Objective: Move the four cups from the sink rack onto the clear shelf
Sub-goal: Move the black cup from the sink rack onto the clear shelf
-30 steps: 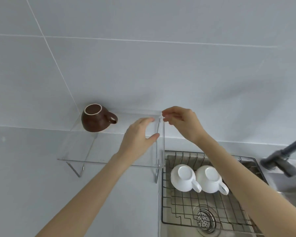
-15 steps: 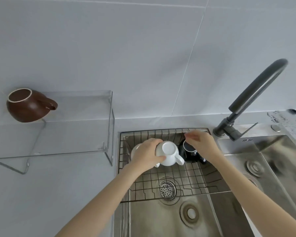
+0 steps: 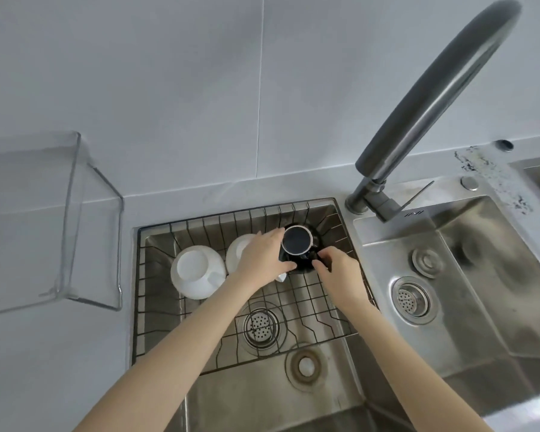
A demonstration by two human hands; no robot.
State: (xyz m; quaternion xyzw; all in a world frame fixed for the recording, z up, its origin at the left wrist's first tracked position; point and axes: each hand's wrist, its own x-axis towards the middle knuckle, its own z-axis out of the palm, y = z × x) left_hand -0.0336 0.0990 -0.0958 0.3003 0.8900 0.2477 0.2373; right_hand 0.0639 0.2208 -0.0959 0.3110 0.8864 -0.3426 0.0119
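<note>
While both forearms reach forward over the sink (image 3: 468, 275), the right hand (image 3: 340, 272) and the left hand (image 3: 262, 257) close together around the black cup (image 3: 296, 244), upside down in the wire rack (image 3: 293, 307); two white cups (image 3: 197, 272) lie beside it, and the clear shelf (image 3: 69, 213) stands farther left

I see a black cup (image 3: 297, 241) between my hands. Left of my left hand (image 3: 264, 254) sit two white cups (image 3: 197, 272). The rack (image 3: 296, 310) is black wire grid.

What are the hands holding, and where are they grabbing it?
Both hands grip the black cup in the sink rack: left hand on its left side, right hand on its lower right side.
</note>
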